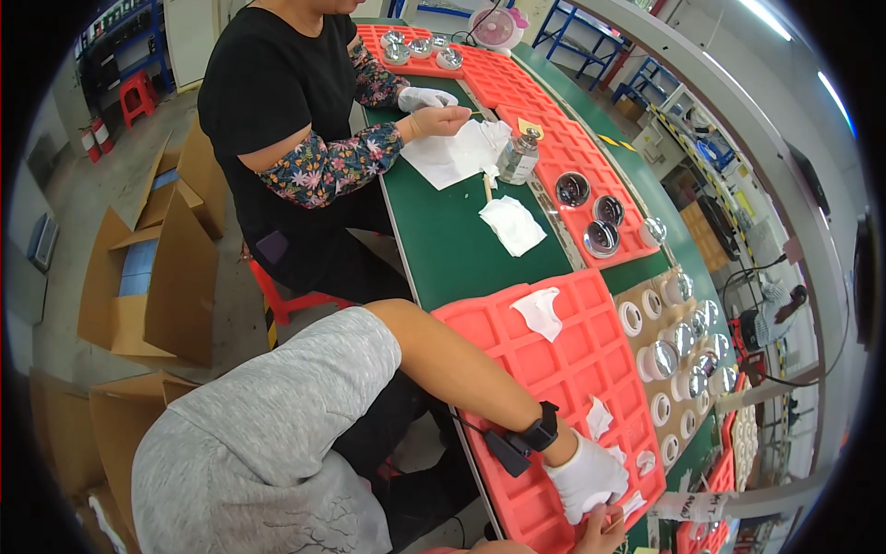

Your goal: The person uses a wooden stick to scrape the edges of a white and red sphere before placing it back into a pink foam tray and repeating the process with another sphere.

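My left hand (586, 475) wears a white glove and a black wrist strap with a cord. It lies curled on the near end of a red compartment tray (563, 360), with a white wipe (635, 504) poking out at its fingertips. My bare right hand (600, 534) shows only partly at the bottom edge, its fingers touching the gloved hand. What the right hand holds is hidden. More white wipes (540, 312) lie in the tray's compartments.
A brown tray (678, 369) of shiny round metal parts and white rings lies right of the red tray. Across the green bench (452, 249) a seated person (286, 102) works over a white sheet (452, 152) beside a glass bottle (519, 157). Cardboard boxes (157, 277) stand on the floor to the left.
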A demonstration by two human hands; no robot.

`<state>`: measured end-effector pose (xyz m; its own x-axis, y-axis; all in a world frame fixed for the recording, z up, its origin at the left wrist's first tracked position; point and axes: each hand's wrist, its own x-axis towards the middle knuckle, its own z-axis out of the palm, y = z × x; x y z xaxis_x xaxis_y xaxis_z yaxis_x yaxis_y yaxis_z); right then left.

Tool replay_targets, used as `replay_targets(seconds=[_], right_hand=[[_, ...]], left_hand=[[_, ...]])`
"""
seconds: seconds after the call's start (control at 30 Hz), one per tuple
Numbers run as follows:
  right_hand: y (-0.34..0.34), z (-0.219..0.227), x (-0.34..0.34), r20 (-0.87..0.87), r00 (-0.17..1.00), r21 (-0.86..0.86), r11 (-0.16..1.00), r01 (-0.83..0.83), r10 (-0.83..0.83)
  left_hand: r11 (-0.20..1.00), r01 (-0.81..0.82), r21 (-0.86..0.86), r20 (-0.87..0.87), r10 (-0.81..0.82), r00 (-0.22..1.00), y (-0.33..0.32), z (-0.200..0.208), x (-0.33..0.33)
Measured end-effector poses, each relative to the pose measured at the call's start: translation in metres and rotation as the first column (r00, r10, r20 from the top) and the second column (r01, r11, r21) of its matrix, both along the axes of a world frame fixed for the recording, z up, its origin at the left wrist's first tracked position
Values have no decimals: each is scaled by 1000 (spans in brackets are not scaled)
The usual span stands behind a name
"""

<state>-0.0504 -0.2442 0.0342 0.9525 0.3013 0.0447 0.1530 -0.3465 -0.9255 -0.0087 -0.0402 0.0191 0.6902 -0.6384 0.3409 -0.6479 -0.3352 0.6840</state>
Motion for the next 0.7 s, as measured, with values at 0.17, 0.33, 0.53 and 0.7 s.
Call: replay_targets(seconds=[0.17,0.33,0.53,0.7], right_hand=[[2,3,2,-16,1000,52,999,3,-2],[-7,-6,7,-57,998,79,997,21,-16],[8,4,-7,9,997,171,983,73,-76],[-8,-7,4,-23,997,77,995,69,-67]], left_hand=[[999,14,-35,-45,-15,999,0,-5,-1],[999,39,-19,-118,-41,992,1,0,0],[999,32,-20,-72,-33,997,1,0,-2],[999,24,-37,-125,-29,992,6,3,-4]])
